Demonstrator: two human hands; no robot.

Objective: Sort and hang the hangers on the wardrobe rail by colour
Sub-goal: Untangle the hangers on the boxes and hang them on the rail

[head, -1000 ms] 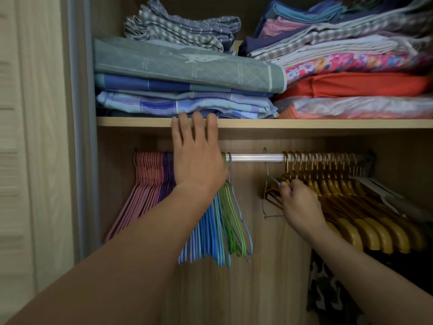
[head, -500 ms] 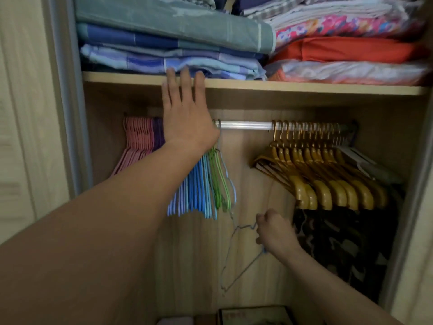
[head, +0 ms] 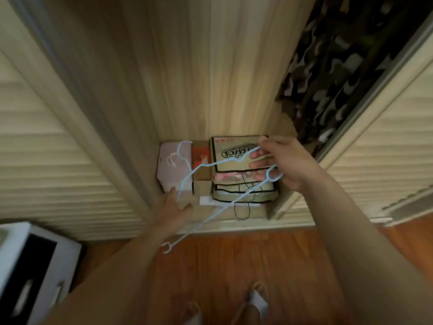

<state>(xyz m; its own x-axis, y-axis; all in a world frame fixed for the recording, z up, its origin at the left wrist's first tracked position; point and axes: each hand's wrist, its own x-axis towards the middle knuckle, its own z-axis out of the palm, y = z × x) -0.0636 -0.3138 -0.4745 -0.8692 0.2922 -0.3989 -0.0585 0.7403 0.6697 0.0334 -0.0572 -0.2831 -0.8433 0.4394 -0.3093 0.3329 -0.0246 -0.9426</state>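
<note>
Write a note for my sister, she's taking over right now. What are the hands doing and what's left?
Right hand: pinches one end of the light blue wire hanger, which slants low in front of the boxes on the wardrobe floor.
Left hand: open, empty, fingers spread, reaching toward the hanger's lower part.
The rail is out of view; the camera looks down at the floor.
Done: cannot tell from this view.
Left: lift this hanger and hook it on the rail with the blue ones, then sort any others.

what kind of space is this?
Likely a home bedroom wardrobe: louvred sliding doors, a camouflage garment hanging inside, boxes stacked on its floor, and wood flooring in front.
</note>
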